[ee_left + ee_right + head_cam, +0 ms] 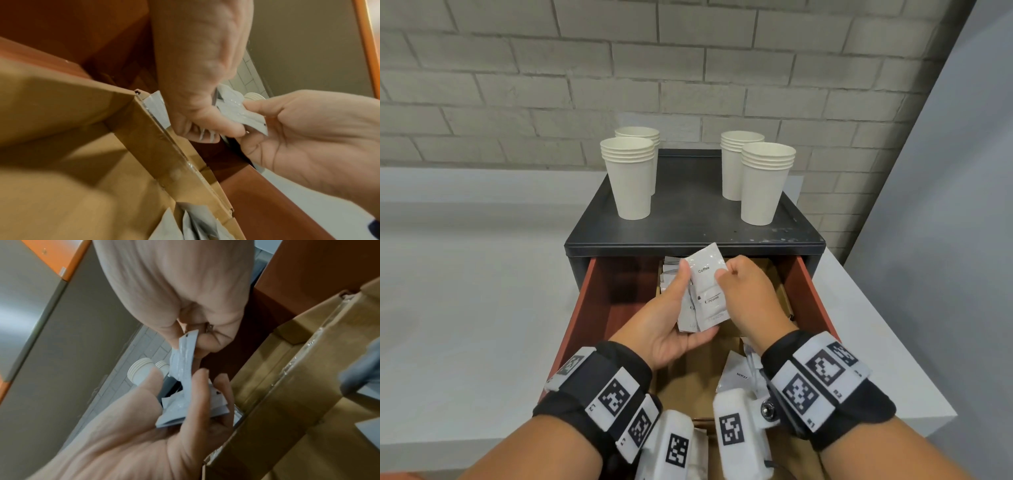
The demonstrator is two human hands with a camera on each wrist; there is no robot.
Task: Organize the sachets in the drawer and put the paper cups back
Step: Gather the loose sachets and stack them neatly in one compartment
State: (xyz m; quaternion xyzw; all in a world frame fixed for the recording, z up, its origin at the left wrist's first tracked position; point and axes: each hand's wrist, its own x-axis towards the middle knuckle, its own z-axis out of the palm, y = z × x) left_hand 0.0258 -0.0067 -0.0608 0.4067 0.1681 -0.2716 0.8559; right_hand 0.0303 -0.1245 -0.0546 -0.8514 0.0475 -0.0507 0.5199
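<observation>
"Coffee", "Cream" on sachets (707, 287)

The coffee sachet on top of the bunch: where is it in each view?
Head: the coffee sachet is centre, above the open drawer, pinched by the right hand.
Left wrist: centre right, between both hands.
Right wrist: centre, standing on edge.
Shared landmark: the paper cups.

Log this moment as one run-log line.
left hand: holds sachet stack | right hand: pinches top coffee sachet | drawer: open | paper cups: on cabinet top
</observation>
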